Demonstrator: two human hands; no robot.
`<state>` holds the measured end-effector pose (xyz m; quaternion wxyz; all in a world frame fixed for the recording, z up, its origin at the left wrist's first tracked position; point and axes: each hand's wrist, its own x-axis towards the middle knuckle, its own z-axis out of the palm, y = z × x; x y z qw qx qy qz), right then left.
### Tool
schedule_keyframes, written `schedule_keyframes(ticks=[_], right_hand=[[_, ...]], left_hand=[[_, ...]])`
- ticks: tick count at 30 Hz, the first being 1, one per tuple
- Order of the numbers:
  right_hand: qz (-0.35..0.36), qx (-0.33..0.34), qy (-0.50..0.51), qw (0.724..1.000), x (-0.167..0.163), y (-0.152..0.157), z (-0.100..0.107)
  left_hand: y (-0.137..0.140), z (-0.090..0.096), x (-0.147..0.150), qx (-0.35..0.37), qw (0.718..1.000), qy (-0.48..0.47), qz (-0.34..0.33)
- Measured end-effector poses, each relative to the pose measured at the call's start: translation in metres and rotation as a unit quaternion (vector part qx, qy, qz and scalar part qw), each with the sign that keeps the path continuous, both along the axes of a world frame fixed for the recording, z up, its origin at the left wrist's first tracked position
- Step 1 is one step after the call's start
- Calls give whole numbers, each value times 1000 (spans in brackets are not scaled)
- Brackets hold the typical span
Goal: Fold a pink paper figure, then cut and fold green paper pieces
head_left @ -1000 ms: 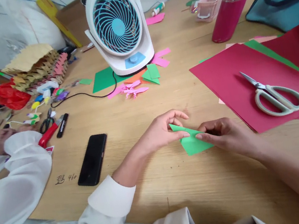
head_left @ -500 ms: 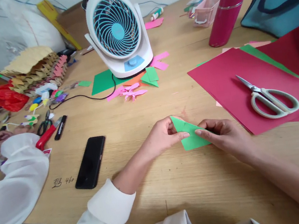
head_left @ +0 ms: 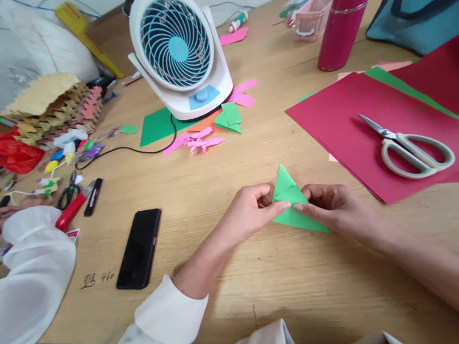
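A folded piece of green paper [head_left: 289, 192] is held over the table between my two hands, its pointed tip facing away from me. My left hand [head_left: 257, 205] pinches its left side, thumb on top and fingers behind. On the right side, my right hand [head_left: 332, 205] grips the paper the same way, with the two thumb tips close together. A fold line runs across the paper below the tip. The fingers behind the paper are partly hidden.
Scissors [head_left: 417, 149] lie on dark red paper sheets [head_left: 335, 119] at right. A phone [head_left: 139, 250] lies left of my arm. Behind stand a fan [head_left: 178, 48] and a pink bottle [head_left: 345, 23]. Pink folded paper [head_left: 202, 141] lies before the fan. A co-worker's sleeve [head_left: 35, 251] rests at left.
The green paper has been turned, so its point now faces away from me and a crosswise fold shows. Both hands still pinch it in nearly the same place.
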<state>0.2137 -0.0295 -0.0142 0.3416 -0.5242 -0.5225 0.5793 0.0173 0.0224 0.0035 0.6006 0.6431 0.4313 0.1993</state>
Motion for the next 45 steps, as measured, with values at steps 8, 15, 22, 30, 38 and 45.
schedule_keyframes(ticks=[8, 15, 22, 30, 38, 45], right_hand=[[48, -7, 21, 999, -3, -3, 5], [65, -3, 9, 998, -1, -1, 4], [72, -13, 9, 997, 4, 1, -3], [55, -16, -1, 998, 9, 3, -7], [78, 4, -23, 997, 4, -2, -2], [89, 19, -50, 995, 1, -3, 2]], left_hand=[[-4, -1, 4, -13, 999, -30, -14], [-1, -1, 1, 0, 999, -16, -29], [2, 7, -3, 23, 1000, -12, -11], [16, 9, -14, 4, 997, -62, 52], [6, 2, -2, -116, 984, -118, 72], [5, 6, -2, -67, 982, -123, 129]])
